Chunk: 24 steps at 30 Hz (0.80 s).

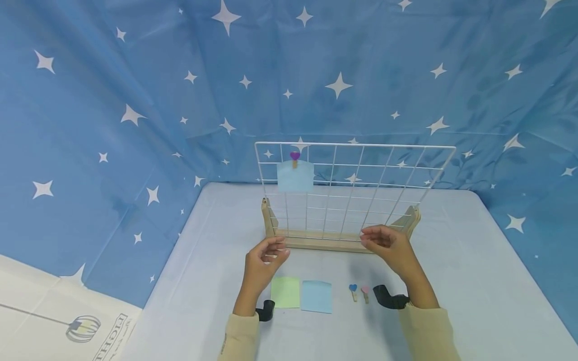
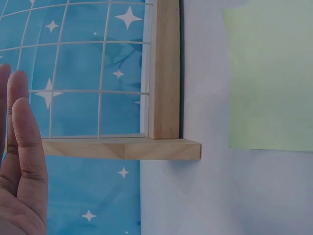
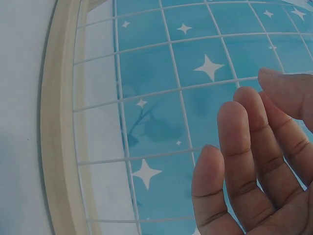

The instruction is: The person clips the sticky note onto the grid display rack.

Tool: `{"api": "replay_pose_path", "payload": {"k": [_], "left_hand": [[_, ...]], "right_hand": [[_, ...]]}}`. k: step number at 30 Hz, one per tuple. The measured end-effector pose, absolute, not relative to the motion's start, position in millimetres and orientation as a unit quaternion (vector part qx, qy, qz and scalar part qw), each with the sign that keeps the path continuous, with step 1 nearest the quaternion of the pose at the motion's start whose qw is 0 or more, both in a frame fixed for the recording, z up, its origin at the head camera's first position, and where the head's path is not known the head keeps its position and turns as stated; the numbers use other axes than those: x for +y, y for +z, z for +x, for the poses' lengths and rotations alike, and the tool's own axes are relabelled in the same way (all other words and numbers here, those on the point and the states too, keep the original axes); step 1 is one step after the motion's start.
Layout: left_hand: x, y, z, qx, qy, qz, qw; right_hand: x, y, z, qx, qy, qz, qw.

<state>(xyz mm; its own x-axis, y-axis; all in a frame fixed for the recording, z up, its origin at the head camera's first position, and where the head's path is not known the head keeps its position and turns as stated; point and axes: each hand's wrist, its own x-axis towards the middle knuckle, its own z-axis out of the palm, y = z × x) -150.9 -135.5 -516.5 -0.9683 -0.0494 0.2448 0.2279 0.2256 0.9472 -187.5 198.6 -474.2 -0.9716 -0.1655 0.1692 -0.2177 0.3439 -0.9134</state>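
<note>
- Fingers of the left hand (image 1: pixel 263 260), lower centre of the head view, lie nearly straight and close together; nothing shows between them and the thumb.
- Fingers of the right hand (image 1: pixel 392 246), right of centre, bend loosely, with no article seen in them. Contact with the grid cannot be confirmed for either hand.
- White wire grid (image 1: pixel 354 145) stands in a wooden base (image 1: pixel 322 244) at centre frame.
- Hanging blue note (image 1: pixel 295 179) is on the grid's upper left, beneath a purple heart clip (image 1: pixel 295 156).
- Green note (image 1: pixel 285 293) and loose blue note (image 1: pixel 316 297) lie side by side on the table (image 1: pixel 194 291), lower centre; blue heart clip (image 1: pixel 353 288) and pink heart clip (image 1: pixel 365 290) lie to their right.
- Judgement: one note appears hung, two outstanding; the step in hand is probably steadying the grid.
- Judgement: the next move calls for lifting one loose note and one clip.
</note>
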Motion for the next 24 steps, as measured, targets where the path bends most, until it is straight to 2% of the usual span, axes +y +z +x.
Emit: {"api": "replay_pose_path", "payload": {"k": [24], "left_hand": [[-140,-545,-135,-0.785,-0.616,0.012,0.071]], "right_hand": [[208,-512,-175,-0.821,0.567,0.068,0.001]]}}
